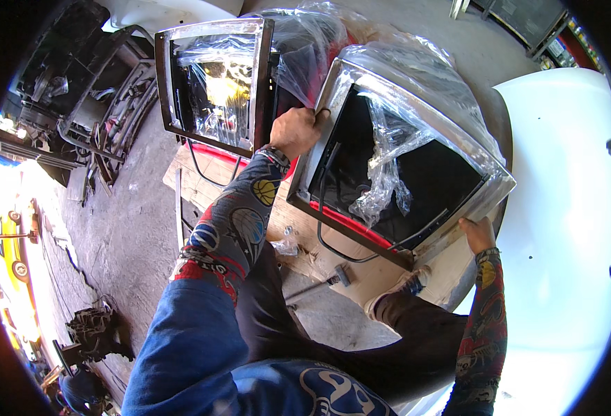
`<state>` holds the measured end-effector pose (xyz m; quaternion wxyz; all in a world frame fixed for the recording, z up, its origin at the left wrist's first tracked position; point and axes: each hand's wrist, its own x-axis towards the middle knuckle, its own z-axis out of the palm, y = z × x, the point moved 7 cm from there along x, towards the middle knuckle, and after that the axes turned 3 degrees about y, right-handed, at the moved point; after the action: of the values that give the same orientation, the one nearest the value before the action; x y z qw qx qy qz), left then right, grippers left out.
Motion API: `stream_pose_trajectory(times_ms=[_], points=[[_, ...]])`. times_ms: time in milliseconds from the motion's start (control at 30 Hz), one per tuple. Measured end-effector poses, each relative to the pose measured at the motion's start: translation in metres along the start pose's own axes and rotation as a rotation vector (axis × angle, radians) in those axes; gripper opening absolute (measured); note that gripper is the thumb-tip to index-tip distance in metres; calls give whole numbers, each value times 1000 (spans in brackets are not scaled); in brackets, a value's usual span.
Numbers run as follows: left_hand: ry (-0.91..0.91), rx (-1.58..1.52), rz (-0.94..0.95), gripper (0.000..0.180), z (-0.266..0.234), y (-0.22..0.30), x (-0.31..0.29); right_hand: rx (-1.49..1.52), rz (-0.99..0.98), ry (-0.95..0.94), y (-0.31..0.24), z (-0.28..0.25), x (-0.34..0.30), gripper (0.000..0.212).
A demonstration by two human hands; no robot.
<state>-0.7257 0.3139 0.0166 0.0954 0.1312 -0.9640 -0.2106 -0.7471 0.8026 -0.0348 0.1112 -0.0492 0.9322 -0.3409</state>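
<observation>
A bare grey metal frame lies tilted against the black back of a seat wrapped in clear plastic. My left hand is closed around the frame's left bar, near its upper corner. On the lower right bar, my right hand grips with the thumb on top; its other fingers are mostly hidden beneath. A red strip shows along the seat's lower edge. To the left, a second metal frame rests on another plastic-wrapped seat.
A hammer lies near my feet beside cardboard. On the right stands a large white curved panel. Scrap metal parts pile up at the far left, and a dark mechanical part sits lower left. A yellow vehicle is outside.
</observation>
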Motion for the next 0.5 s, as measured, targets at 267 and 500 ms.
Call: stream_pose_trajectory(times_ms=[267,500], points=[[3,-9,3,62,3,-2,2,-10,30,42,-5,-3,-1,30],[19,-57,-68,60,9,-12,-1,-145,224,-65,48,10,12,57]])
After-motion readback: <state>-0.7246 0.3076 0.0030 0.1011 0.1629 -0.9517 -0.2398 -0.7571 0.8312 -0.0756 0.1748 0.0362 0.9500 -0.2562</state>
